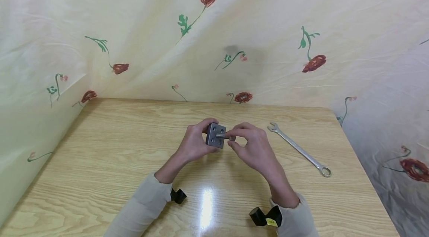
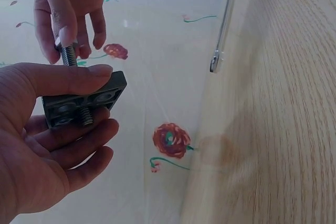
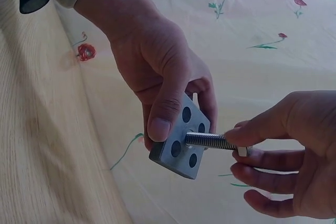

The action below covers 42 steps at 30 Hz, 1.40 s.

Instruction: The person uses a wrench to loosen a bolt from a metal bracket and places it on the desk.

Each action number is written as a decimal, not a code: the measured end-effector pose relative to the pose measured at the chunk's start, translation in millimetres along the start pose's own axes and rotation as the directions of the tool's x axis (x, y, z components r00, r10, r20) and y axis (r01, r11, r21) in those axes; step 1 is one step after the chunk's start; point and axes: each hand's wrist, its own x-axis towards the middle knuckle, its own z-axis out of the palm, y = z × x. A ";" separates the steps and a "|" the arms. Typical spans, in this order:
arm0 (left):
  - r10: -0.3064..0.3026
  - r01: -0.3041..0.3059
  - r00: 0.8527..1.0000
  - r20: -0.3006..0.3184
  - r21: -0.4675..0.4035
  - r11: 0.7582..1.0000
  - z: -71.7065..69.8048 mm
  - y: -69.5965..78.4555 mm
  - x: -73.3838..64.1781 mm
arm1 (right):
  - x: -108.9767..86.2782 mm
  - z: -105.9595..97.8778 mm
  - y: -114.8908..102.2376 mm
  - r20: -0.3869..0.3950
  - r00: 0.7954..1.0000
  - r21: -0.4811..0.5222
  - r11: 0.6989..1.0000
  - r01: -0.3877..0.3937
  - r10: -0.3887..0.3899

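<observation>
My left hand (image 1: 197, 141) grips a square grey metal plate (image 1: 214, 140) by its edges, above the table. The plate has a hole near each corner, and a threaded hex bolt (image 3: 210, 140) sits in its middle. In the left wrist view the bolt's threaded end (image 2: 85, 116) pokes out of the plate's far face. My right hand (image 1: 253, 144) pinches the bolt's hex head (image 3: 242, 151) between thumb and fingers. A good length of thread shows between plate and head.
A silver combination wrench (image 1: 298, 148) lies slantwise on the wooden table (image 1: 110, 155), right of my right hand. Behind the table and at its sides hangs pale cloth (image 1: 151, 43) with painted flowers. Each sleeve carries a black wrist camera (image 1: 258, 216).
</observation>
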 end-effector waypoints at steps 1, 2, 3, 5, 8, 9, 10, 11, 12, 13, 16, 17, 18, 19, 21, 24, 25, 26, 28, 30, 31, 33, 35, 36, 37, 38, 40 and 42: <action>0.000 0.000 1.000 0.001 -0.001 1.000 0.0 -0.1 0.1 | -0.1 0.2 -0.2 -0.006 1.000 0.004 1.000 0.012 -0.012; 0.000 0.000 1.000 0.001 -0.002 1.000 0.1 -0.1 0.1 | -0.2 0.6 -0.3 -0.011 1.000 0.012 1.000 0.020 -0.020; -0.001 0.001 1.000 0.001 -0.004 1.000 0.2 -0.1 0.2 | -0.3 0.8 -0.5 -0.015 1.000 0.021 0.999 0.026 -0.026; -0.002 0.002 1.000 0.003 -0.004 1.000 0.1 -0.1 0.3 | -0.4 1.8 -0.4 -0.021 0.999 0.033 0.999 0.038 -0.037; -0.002 0.002 1.000 0.004 0.000 1.000 0.0 0.2 0.3 | -0.5 3.2 0.0 -0.028 0.998 0.042 0.998 0.056 -0.055; -0.001 0.001 1.000 0.004 0.001 1.000 -0.1 0.4 0.3 | -0.4 3.5 0.2 -0.028 0.998 0.042 0.997 0.064 -0.063; -0.001 0.001 1.000 0.003 0.003 1.000 -0.2 0.4 0.2 | -0.4 3.4 0.3 -0.024 0.997 0.043 0.997 0.068 -0.067; 0.000 0.000 1.000 0.003 0.005 1.000 -0.2 0.5 0.2 | -0.4 3.1 0.3 -0.014 0.998 0.042 0.997 0.067 -0.066; 0.002 -0.002 1.000 0.002 0.005 1.000 -0.2 0.5 0.1 | -0.3 2.4 0.1 -0.002 0.998 0.042 0.997 0.060 -0.059; 0.002 -0.002 1.000 0.000 0.004 1.000 -0.2 0.3 0.0 | -0.3 1.5 -0.3 0.016 0.999 0.041 0.998 0.047 -0.048; 0.002 -0.002 1.000 -0.004 0.005 1.000 -0.1 0.1 -0.3 | -0.2 -2.2 -1.5 0.079 0.996 0.033 0.999 -0.039 0.036; 0.000 0.000 1.000 -0.005 0.002 1.000 -0.1 0.1 -0.4 | -0.1 -3.5 -1.8 0.096 0.993 0.020 0.997 -0.075 0.073; -0.003 0.003 1.000 -0.006 0.001 1.000 -0.2 0.1 -0.6 | 0.1 -4.6 -2.0 0.114 0.987 0.009 0.994 -0.112 0.110; -0.006 0.006 1.000 -0.006 0.001 1.000 -0.3 0.1 -0.6 | 0.3 -5.5 -1.9 0.130 0.981 0.001 0.989 -0.146 0.144; -0.012 0.012 1.000 -0.008 -0.003 1.000 -0.4 0.2 -0.7 | 0.6 -6.9 -2.0 0.154 0.968 -0.013 0.980 -0.198 0.197; -0.014 0.014 1.000 -0.008 -0.010 1.000 -0.7 0.5 -0.7 | 1.3 -6.9 -3.0 0.162 0.961 -0.025 0.975 -0.222 0.223; -0.014 0.014 1.000 -0.009 -0.014 1.000 -0.6 0.5 -0.5 | 1.6 -6.3 -3.1 0.158 0.963 -0.024 0.975 -0.219 0.220; -0.012 0.012 1.000 -0.009 -0.016 1.000 -0.6 0.7 -0.5 | 1.8 -5.8 -3.4 0.150 0.965 -0.025 0.977 -0.212 0.213; -0.007 0.007 1.000 -0.009 -0.016 1.000 -0.5 0.7 -0.3 | 1.9 -4.2 -3.0 0.124 0.974 -0.027 0.982 -0.187 0.189; -0.006 0.006 1.000 -0.007 -0.014 1.000 -0.4 0.9 -0.2 | 1.4 -3.2 -1.9 0.099 0.983 -0.017 0.988 -0.154 0.155; -0.006 0.005 1.000 -0.008 -0.014 1.000 -0.3 0.9 -0.2 | 1.2 -2.9 -1.2 0.083 0.988 -0.012 0.991 -0.130 0.131; -0.004 0.003 1.000 -0.009 -0.010 1.000 -0.2 0.8 -0.2 | 0.6 -2.6 -0.2 0.053 0.995 -0.004 0.996 -0.085 0.085; -0.005 0.005 1.000 -0.008 -0.013 1.000 -0.1 1.1 -0.1 | 0.3 -2.2 0.4 0.029 0.999 -0.002 0.999 -0.047 0.047; -0.003 0.003 1.000 -0.008 -0.015 1.000 0.0 1.2 0.0 | 0.3 -2.0 0.6 0.018 0.999 -0.003 0.999 -0.033 0.033; -0.002 0.001 1.000 -0.008 -0.016 1.000 0.1 1.2 0.0 | 0.3 -1.7 0.8 0.011 1.000 -0.001 1.000 -0.022 0.022; 0.000 0.000 1.000 -0.006 -0.015 1.000 0.2 1.2 0.0 | 0.3 -1.5 0.6 0.004 1.000 0.005 1.000 -0.015 0.015; -0.001 0.001 1.000 -0.003 -0.016 1.000 0.4 1.2 0.1 | 0.3 -0.4 0.5 -0.010 1.000 0.019 1.000 -0.002 0.002; 0.000 0.000 1.000 0.000 -0.010 1.000 0.5 1.0 0.0 | 0.2 0.9 0.4 -0.021 1.000 0.040 0.999 0.014 -0.013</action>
